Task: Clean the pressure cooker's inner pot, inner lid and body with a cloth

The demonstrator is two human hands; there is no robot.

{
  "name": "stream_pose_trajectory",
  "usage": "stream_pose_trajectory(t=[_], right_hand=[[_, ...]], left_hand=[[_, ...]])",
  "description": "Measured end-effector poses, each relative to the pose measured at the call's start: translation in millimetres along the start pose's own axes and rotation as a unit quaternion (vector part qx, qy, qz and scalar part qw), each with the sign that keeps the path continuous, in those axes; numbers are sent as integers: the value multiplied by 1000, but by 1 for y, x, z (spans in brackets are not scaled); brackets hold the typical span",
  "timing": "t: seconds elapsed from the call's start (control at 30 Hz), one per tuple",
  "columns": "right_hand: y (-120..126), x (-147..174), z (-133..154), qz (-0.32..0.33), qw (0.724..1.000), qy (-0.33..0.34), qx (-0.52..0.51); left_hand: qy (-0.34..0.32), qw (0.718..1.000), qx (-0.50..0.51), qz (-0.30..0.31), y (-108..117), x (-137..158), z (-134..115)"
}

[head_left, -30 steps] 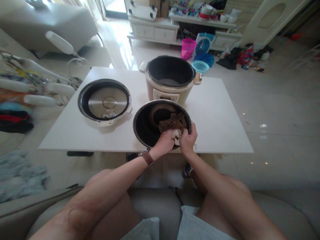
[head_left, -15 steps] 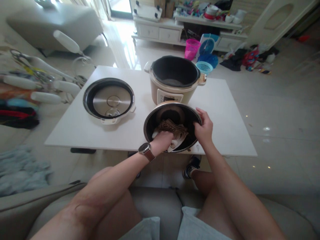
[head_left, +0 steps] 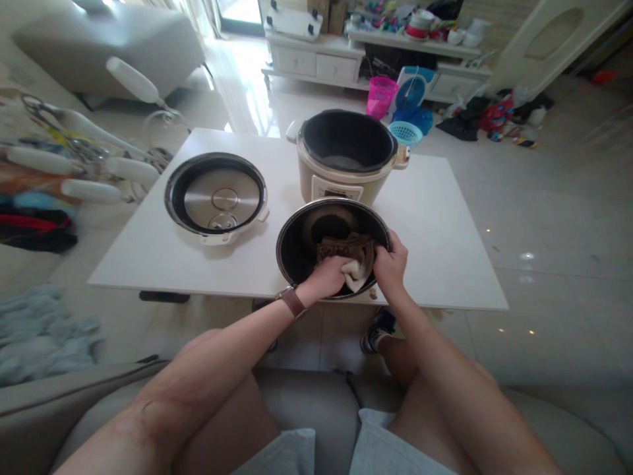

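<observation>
Shifting the black inner pot [head_left: 297, 245] slightly toward the left of the frame since half a second ago, and bunching the brown-and-white cloth [head_left: 349, 249] farther over to the right side of its inside. Curling the left hand [head_left: 327, 276], nearly closed, around the cloth, low inside the pot. Closing the right hand [head_left: 391, 262] firmly over the rim at the pot's right side, tilting its mouth toward the viewer at the centre of the frame, by the near edge of the white desk [head_left: 440, 244]. Facing the open-topped beige cooker body [head_left: 341, 180], just beyond the pot and above centre. Leaving the round lid [head_left: 222, 188] lying steel side up on the desk, left of centre. Wearing a brown-strapped watch [head_left: 293, 301] on the left wrist.
</observation>
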State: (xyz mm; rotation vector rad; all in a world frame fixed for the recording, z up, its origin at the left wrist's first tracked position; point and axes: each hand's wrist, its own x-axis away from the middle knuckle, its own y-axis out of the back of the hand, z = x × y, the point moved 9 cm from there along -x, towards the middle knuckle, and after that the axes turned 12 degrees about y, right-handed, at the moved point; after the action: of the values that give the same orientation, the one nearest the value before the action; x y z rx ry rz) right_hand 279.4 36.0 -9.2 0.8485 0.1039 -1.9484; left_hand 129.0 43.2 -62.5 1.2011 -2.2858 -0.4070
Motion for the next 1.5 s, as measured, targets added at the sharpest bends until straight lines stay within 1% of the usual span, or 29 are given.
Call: stream_pose_trajectory(t=[0.1,0.17,0.2,0.27,0.33,0.47,0.57,0.67,0.77,0.87,0.97,1.07,1.13,1.2,1.27,1.33,1.4,1.5], right_hand=[[-5,11,-3,-23,1000,-20,-4],[-8,17,-2,-33,999,-30,-10],[-10,20,-1,-37,999,-34,-13],[-10,23,0,-43,998,-39,-18],[-10,23,-1,-45,998,-46,-19],[-6,13,-8,-27,997,-66,-3],[2,-4,-16,-5,998,-68,13],[9,-23,-18,20,999,-43,-1],[9,-32,-17,53,998,-16,-27],[7,-30,-15,67,997,-12,-34],[4,-26,-12,67,997,-15,-32],[2,-22,-10,60,997,-20,-33],[2,-19,-10,47,998,-25,-34],[2,-15,-11,32,998,-33,-33],[1,-9,-12,15,998,-44,-33],[-1,-2,-13,-3,998,-55,-36],[-2,5,-13,-19,997,-63,-38],[-2,11,-14,-36,996,-69,-32]], left_hand=[[-1,990,134,-37,1,-5,0],[4,982,178,-65,3,-4,1],[0,981,180,-70,3,-2,-1],[-18,987,144,-63,2,2,-7],[-32,996,75,-43,0,4,-10],[-40,998,-53,5,-3,4,-6],[-26,989,-142,39,-6,3,1],[-1,974,-220,58,-7,4,4],[22,961,-271,54,-3,6,1],[45,955,-289,52,1,7,0],[46,963,-261,47,5,8,-1],[34,981,-184,44,3,6,1],[21,994,-94,42,-2,3,1],[2,999,19,31,-7,-3,0],[-7,992,126,3,-9,-8,0],[-11,982,185,-29,-10,-10,0],[-33,983,172,-46,-11,-8,-5],[-78,993,76,-39,-12,1,-15]])
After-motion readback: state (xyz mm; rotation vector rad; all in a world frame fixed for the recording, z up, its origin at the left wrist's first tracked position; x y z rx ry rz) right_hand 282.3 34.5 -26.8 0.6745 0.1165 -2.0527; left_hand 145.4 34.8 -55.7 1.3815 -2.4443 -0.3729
